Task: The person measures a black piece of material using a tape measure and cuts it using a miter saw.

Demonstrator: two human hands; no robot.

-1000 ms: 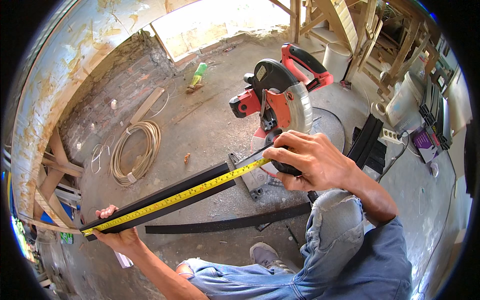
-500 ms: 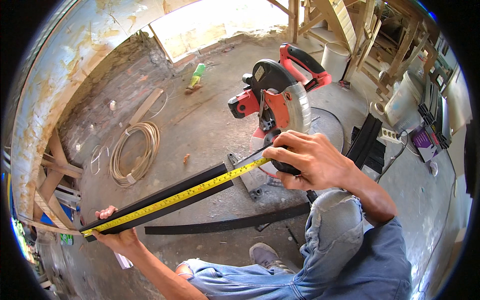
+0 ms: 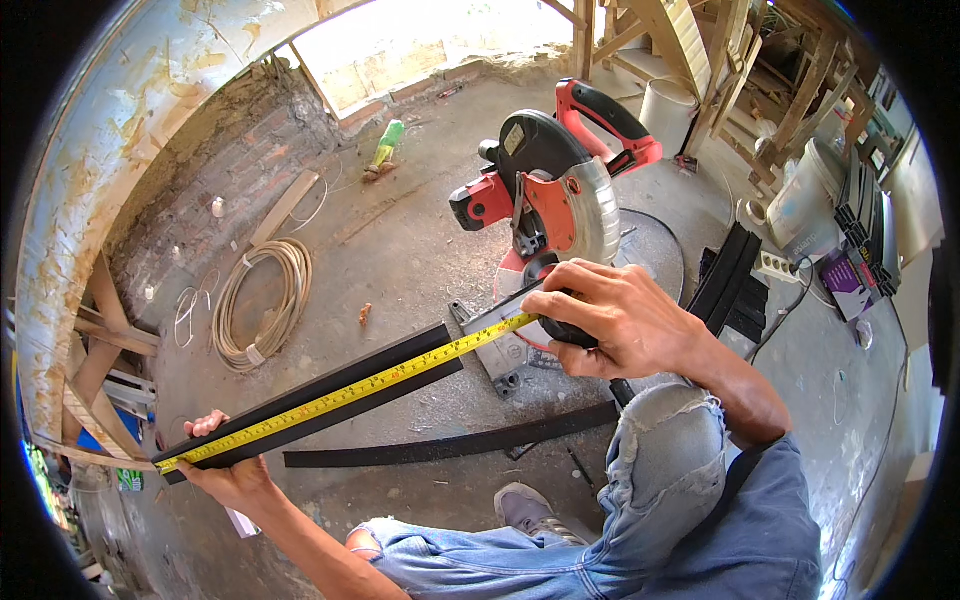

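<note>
My left hand (image 3: 235, 478) grips the far-left end of a black channel-shaped bar (image 3: 400, 347), thumb on the tape's end and fingertips showing over the far edge. A yellow measuring tape blade (image 3: 345, 393) lies stretched along the bar and runs past its right end. My right hand (image 3: 630, 318) is closed around the dark tape measure case (image 3: 568, 333), mostly hidden by the fingers. Just beyond that hand stands a red and black miter saw (image 3: 548, 185) on the floor. Below the bar, another long black strip (image 3: 450, 447) lies on the floor.
A coil of beige hose (image 3: 262, 305) and a wooden board (image 3: 284, 208) lie to the left. Black bars (image 3: 730, 280) and a white power strip (image 3: 778, 267) are at right, near a white bucket (image 3: 808, 200). A green-topped bottle (image 3: 386, 148) lies farther back.
The bar, the tape and both hands stay in nearly the same pose. The whole view has shifted slightly, with things sitting a little farther left and up.
</note>
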